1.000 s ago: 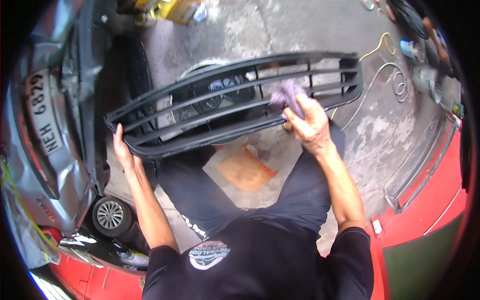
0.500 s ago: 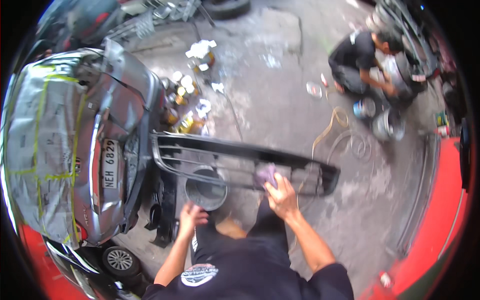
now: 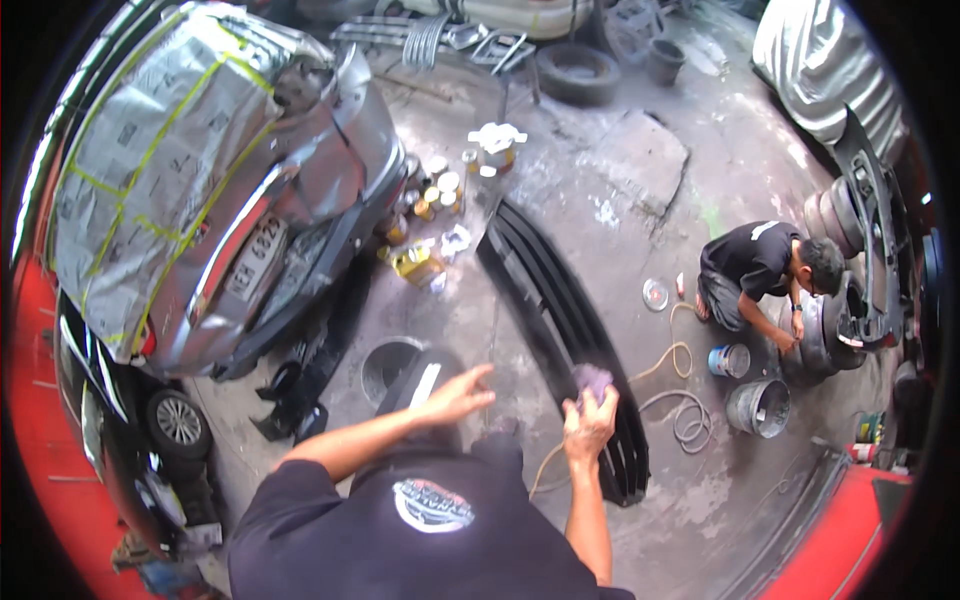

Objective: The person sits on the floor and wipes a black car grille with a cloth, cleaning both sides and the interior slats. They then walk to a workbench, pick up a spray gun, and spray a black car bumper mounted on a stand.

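Observation:
A crumpled purple cloth [image 3: 592,380] is in my right hand [image 3: 590,428], its fingers closed round it. The hand and cloth are against the edge of a long black slatted car grille [image 3: 545,290], which slants from the upper middle toward the lower right. Whether my fingers also grip the grille, I cannot tell. My left hand [image 3: 455,396] is held out to the left of the grille, fingers stretched and apart, with nothing in it. Below that hand stands a grey bucket [image 3: 368,368], partly hidden by my leg.
A silver car [image 3: 300,215] covered partly in taped sheeting stands at left. Several cans [image 3: 447,183] cluster behind its bumper. At right a co-worker [image 3: 755,265] crouches beside tyres [image 3: 812,345], a paint can [image 3: 729,360] and a metal bucket [image 3: 760,408]. A hose [image 3: 690,420] lies coiled on the floor.
The grille has swung from lying nearly crosswise to slanting away from me, with its slats turned. My right hand stays on it with the cloth. My left hand has reached forward and right.

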Demonstrator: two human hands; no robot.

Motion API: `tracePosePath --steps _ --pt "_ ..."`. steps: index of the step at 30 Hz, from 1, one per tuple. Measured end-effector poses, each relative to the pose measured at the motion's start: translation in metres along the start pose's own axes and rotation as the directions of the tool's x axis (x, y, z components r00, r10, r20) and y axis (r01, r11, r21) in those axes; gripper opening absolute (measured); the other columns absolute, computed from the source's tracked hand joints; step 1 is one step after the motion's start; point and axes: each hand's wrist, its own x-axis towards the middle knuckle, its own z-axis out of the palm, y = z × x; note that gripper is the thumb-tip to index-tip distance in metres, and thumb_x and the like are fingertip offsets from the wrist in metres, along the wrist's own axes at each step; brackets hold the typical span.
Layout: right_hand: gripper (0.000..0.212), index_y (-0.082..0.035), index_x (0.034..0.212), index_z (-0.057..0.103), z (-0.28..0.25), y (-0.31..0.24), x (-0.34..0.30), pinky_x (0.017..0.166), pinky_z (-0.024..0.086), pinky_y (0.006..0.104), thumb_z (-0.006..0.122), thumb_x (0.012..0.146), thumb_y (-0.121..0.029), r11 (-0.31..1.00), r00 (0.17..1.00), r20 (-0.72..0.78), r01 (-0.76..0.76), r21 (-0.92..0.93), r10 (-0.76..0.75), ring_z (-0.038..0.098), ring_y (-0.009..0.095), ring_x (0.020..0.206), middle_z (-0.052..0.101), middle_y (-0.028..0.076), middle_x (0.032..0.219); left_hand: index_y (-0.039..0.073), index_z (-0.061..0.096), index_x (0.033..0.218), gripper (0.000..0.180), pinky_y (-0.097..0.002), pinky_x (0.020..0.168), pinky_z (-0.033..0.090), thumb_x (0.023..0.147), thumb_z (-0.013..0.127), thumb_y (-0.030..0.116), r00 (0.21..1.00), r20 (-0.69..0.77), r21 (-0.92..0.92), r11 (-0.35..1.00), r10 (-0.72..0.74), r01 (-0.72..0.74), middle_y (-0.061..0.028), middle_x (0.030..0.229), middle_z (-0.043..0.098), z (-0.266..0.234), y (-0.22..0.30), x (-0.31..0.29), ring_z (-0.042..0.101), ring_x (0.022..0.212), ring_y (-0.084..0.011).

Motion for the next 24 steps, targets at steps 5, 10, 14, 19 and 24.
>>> tracePosePath --steps 5,10,14,19,24 --pt "0.043 0.004 0.109 0.072 -0.006 -0.004 0.071 0.096 0.051 0.0478 0.088 0.071 -0.01 1.0 0.999 -0.05 -0.005 -0.004 0.005 0.061 0.045 0.114 0.057 0.023 0.127 0.0 0.035 0.158 0.071 -0.0413 0.11 0.047 0.102 0.065 0.03 0.998 0.025 -0.135 0.989 -0.057 0.06 -0.0213 0.137 0.064 -0.018 0.034 0.023 0.06 0.128 -0.0294" --pt "0.045 0.004 0.11 0.074 0.008 -0.009 0.146 0.094 0.052 0.049 0.089 0.07 -0.01 0.999 0.997 -0.075 0.0 -0.042 -0.004 0.062 0.044 0.114 0.057 0.023 0.128 0.0 0.033 0.159 0.075 -0.0445 0.112 0.045 0.1 0.066 0.033 0.99 0.14 -0.164 0.986 0.035 -0.012 -0.023 0.136 0.063 -0.022 0.054 0.082 0.058 0.131 -0.0332" --pt "0.045 0.004 0.11 0.074 0.034 0.002 0.223 0.094 0.052 0.0485 0.089 0.07 -0.01 0.997 0.999 -0.046 0.025 -0.068 -0.028 0.063 0.044 0.113 0.057 0.023 0.128 0.0 0.033 0.159 0.075 -0.0434 0.103 0.049 0.101 0.066 0.034 0.975 0.151 -0.168 0.976 0.163 -0.137 -0.0241 0.132 0.064 -0.029 0.047 0.171 0.064 0.118 -0.0346" --pt "0.047 0.004 0.111 0.074 0.06 0.015 0.321 0.095 0.053 0.0473 0.09 0.069 -0.011 0.994 0.999 0.034 -0.021 -0.108 0.025 0.064 0.044 0.112 0.058 0.025 0.131 -0.003 0.042 0.153 0.071 -0.0446 0.099 0.053 0.1 0.068 0.037 0.959 0.25 -0.1 0.989 0.133 -0.112 -0.0243 0.123 0.071 -0.109 0.076 0.312 0.069 0.115 -0.0353" --pt "0.044 0.003 0.109 0.074 0.087 -0.016 0.433 0.094 0.054 0.0477 0.089 0.069 -0.01 0.984 0.99 0.143 0.033 -0.176 -0.008 0.062 0.045 0.115 0.057 0.025 0.13 -0.005 0.037 0.156 0.082 -0.0442 0.106 0.05 0.099 0.068 0.046 0.959 0.265 -0.127 0.989 0.103 -0.071 -0.0287 0.138 0.061 -0.205 0.126 0.402 0.063 0.126 -0.036"
